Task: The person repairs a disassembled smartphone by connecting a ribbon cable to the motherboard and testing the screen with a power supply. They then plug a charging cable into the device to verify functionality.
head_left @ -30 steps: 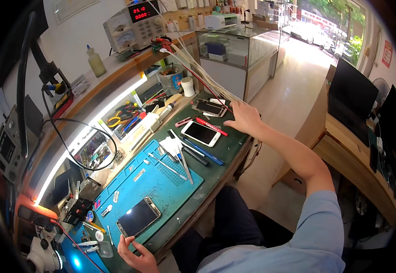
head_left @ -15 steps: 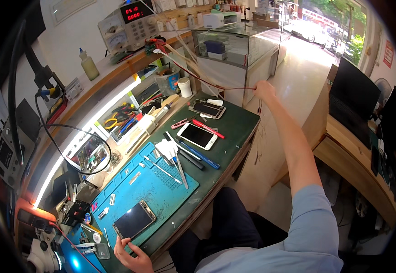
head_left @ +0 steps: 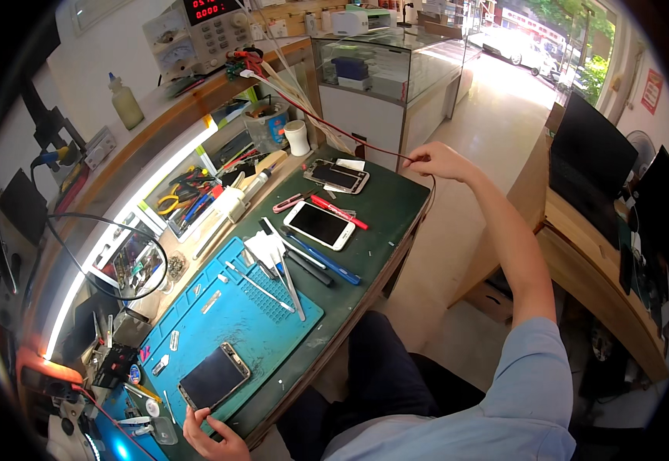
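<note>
A smartphone with a dark screen lies near the front of the blue repair mat. My left hand is at its lower corner, fingertips against the edge and thumb apart from the fingers. Out past the far right corner of the bench, my right hand pinches a thin red cable. This cable runs back to clip leads by the power supply, and its loose end hangs below my hand. What the end carries cannot be made out.
On the dark green bench top lie a white-framed phone, an opened phone, a red pen and a blue pen-like tool. Tweezers rest on the mat. An orange meter stands at left, a wooden desk at right.
My right hand has drawn slightly closer and turned, still pinching the cable, whose hanging end has swung in towards the bench. My left hand stays by the phone. The whole view has shifted a little.
</note>
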`<state>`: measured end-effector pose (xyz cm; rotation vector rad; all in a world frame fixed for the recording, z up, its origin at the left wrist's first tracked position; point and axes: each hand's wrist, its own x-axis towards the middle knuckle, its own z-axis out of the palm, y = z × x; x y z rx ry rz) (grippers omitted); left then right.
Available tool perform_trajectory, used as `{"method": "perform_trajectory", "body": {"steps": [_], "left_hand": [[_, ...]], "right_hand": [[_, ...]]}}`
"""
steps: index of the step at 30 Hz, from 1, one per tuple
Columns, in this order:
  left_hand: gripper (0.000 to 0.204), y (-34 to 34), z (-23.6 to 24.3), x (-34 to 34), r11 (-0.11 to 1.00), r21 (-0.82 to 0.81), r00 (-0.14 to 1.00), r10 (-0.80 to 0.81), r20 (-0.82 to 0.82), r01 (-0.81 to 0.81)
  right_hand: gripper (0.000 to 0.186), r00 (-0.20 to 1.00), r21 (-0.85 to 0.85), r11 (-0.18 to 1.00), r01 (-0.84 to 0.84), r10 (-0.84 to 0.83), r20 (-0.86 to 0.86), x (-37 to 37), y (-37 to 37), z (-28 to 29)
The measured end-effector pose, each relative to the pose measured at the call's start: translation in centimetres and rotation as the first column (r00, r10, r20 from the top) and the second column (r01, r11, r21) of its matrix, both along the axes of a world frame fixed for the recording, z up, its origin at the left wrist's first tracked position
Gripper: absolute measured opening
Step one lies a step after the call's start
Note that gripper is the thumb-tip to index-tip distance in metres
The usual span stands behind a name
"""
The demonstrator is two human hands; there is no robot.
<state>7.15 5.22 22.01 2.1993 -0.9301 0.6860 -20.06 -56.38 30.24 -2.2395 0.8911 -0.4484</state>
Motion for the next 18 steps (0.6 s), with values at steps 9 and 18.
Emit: {"method": "perform_trajectory", "body": {"steps": [9, 18], "left_hand": [[0.044, 0.1, -0.2, 0.4, 1.0, 0.008, 0.998, -0.017, 0.055, 0.016], [0.044, 0.4, -0.3, 0.5, 1.0, 0.026, 1.0, 0.0, 0.031, 0.0]], "right_hand": [[0.037, 0.963, 0.366, 0.902, -0.23, 0.266, -0.051, 0.7, 7.4, 4.1], [0.042, 0.94, 0.257, 0.908, -0.331, 0.34, 0.007, 8.9, 11.4, -1.0]]}}
